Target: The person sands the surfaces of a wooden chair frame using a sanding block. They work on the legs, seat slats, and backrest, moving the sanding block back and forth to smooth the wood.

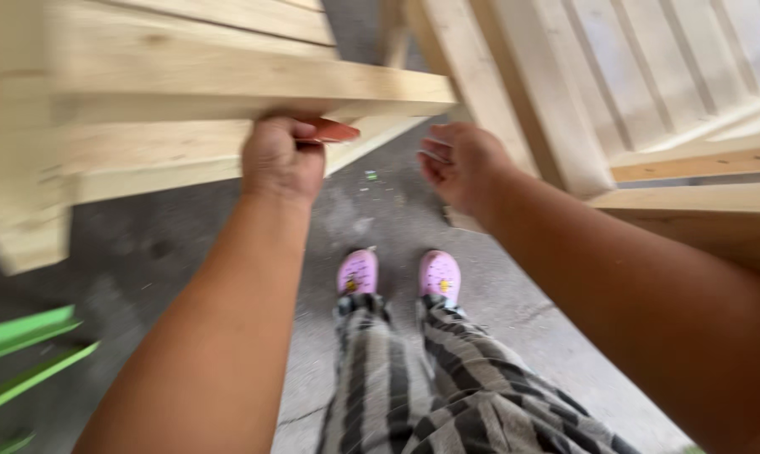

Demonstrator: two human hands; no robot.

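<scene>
My left hand (284,155) is closed around an orange-red pencil-like tool (329,132) and is pressed against the underside of a pale wooden frame (228,80) at the upper left. My right hand (457,160) hovers open a little to the right, fingers loosely curled, holding nothing, just beside the slanted edge of a slatted wooden piece (632,84). The view is motion-blurred.
Below are my legs in grey striped trousers (430,378) and pink shoes (397,273) on a grey concrete floor (144,252). A wooden beam (699,202) crosses at the right. Green slats (22,353) stick in at the lower left.
</scene>
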